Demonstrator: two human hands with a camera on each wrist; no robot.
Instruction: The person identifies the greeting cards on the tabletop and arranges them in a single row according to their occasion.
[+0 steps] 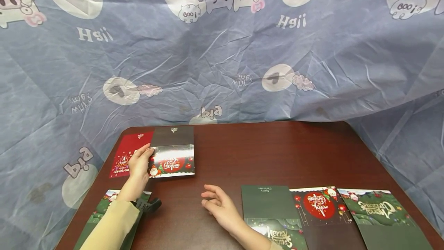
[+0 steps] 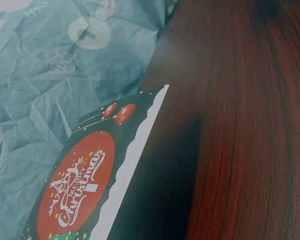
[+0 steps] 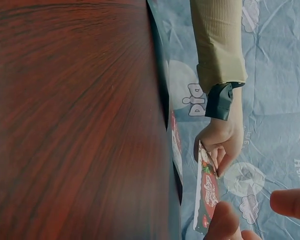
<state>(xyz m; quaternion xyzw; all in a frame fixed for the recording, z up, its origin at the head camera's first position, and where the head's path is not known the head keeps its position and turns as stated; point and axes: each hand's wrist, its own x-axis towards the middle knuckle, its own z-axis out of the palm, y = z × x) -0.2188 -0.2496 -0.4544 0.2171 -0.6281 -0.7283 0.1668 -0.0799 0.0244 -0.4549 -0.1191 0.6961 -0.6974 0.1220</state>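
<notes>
At the back left of the table, my left hand (image 1: 140,161) pinches a dark Christmas card (image 1: 171,162) by its left edge. The card is open on its fold, with a plain dark panel behind and a red circle with lettering on the front one. From the right wrist view, the left hand (image 3: 222,142) grips the near end of this card (image 3: 208,192), whose printed face is tilted up off the table. A red Christmas card (image 1: 133,151) lies just left of it, partly behind the hand. My right hand (image 1: 220,207) hovers near the table's middle, fingers loosely bent, holding nothing.
Below the left forearm lies a green card (image 1: 100,207), partly covered by the sleeve. Along the front right lie another green card (image 1: 265,201), a dark card with a red circle (image 1: 320,205) and a third green card (image 1: 378,207). A patterned blue cloth (image 1: 222,49) hangs behind the table (image 1: 270,153).
</notes>
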